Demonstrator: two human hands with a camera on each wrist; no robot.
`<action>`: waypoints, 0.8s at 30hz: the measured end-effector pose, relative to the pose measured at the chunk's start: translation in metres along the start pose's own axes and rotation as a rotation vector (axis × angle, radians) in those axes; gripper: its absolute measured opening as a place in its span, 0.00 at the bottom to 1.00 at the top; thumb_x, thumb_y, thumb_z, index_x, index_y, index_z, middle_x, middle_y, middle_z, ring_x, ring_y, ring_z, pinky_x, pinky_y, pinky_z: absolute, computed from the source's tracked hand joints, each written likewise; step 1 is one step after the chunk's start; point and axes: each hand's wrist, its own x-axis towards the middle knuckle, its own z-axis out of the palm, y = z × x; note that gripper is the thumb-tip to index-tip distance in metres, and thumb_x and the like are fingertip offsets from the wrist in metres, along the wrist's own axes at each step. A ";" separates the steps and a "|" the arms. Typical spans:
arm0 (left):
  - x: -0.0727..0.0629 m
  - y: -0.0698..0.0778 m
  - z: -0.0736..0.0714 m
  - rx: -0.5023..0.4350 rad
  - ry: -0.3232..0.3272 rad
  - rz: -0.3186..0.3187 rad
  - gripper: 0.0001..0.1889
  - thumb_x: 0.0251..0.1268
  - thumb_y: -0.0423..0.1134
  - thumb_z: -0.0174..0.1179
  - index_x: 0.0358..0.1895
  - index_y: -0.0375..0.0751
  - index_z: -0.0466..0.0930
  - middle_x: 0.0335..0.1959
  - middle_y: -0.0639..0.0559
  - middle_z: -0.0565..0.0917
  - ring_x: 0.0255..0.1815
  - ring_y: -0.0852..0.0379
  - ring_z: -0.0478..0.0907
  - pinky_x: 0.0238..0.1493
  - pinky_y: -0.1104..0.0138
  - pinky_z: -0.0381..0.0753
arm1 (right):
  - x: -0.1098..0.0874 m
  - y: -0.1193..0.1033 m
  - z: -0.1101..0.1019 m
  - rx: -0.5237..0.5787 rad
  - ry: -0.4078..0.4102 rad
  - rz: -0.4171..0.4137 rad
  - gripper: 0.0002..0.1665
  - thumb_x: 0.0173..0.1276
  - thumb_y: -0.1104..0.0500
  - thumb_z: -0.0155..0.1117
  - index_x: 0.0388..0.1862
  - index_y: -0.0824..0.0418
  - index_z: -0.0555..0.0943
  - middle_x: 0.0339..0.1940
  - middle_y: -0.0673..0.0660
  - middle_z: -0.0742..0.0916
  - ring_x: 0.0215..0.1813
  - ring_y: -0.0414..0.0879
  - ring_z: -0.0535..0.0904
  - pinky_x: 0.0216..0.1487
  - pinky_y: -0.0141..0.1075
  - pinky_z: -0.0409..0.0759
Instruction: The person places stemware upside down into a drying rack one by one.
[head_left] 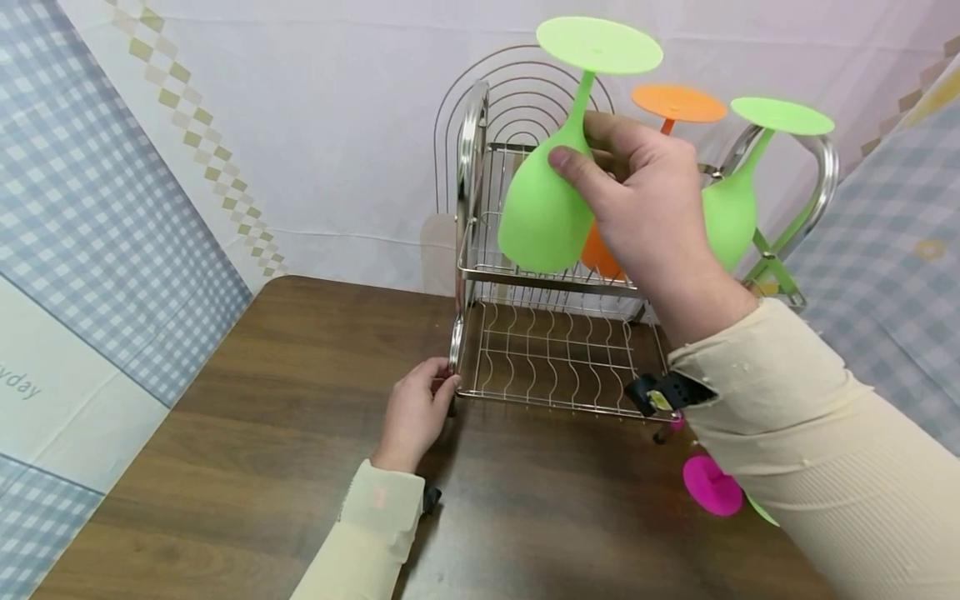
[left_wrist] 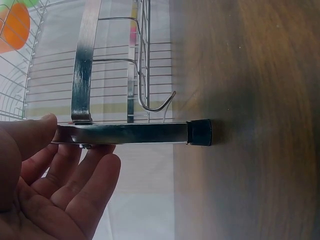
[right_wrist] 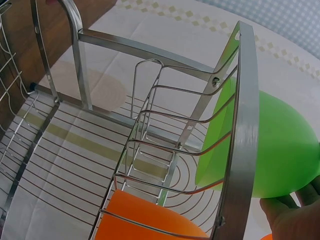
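My right hand (head_left: 660, 196) pinches a light green goblet (head_left: 547, 212) near where its stem meets the bowl. The goblet is upside down, its foot uppermost, at the left end of the dish rack's upper tier. In the right wrist view the bowl (right_wrist: 290, 145) overlaps the tier's front rail (right_wrist: 243, 125); whether its rim rests on the wires I cannot tell. An orange goblet (head_left: 678, 102) and another green goblet (head_left: 731, 212) stand inverted farther right, partly hidden by my hand. My left hand (head_left: 416, 408) grips the metal dish rack (left_wrist: 135, 133) at its lower left front leg, thumb opposite fingers.
The lower tier (head_left: 555, 346) has wavy wire dividers. A magenta goblet foot (head_left: 712, 485) shows on the wooden table (head_left: 300, 467) at the right, beside a green edge half covered by my sleeve. A white patterned cloth (head_left: 337, 167) hangs behind the rack.
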 end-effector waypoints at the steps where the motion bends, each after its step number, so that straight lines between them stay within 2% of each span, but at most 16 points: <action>1: 0.000 0.000 0.000 -0.001 0.000 0.001 0.08 0.69 0.37 0.65 0.47 0.41 0.84 0.44 0.48 0.88 0.44 0.50 0.86 0.48 0.54 0.84 | 0.000 0.000 0.000 -0.002 0.001 -0.002 0.24 0.67 0.55 0.72 0.61 0.59 0.82 0.56 0.55 0.87 0.58 0.45 0.83 0.61 0.36 0.80; 15: -0.005 -0.002 0.000 -0.002 0.003 0.015 0.08 0.69 0.37 0.65 0.48 0.40 0.84 0.44 0.48 0.88 0.44 0.50 0.86 0.48 0.54 0.84 | 0.004 0.006 0.003 -0.033 0.006 0.003 0.24 0.69 0.55 0.70 0.62 0.60 0.81 0.57 0.55 0.87 0.57 0.45 0.83 0.60 0.35 0.80; 24: -0.002 0.001 0.000 -0.007 0.014 0.030 0.08 0.69 0.37 0.65 0.47 0.41 0.84 0.43 0.49 0.88 0.44 0.51 0.86 0.47 0.55 0.84 | 0.010 0.006 0.002 -0.051 0.015 -0.004 0.23 0.70 0.54 0.69 0.61 0.59 0.82 0.56 0.54 0.87 0.57 0.44 0.83 0.61 0.35 0.79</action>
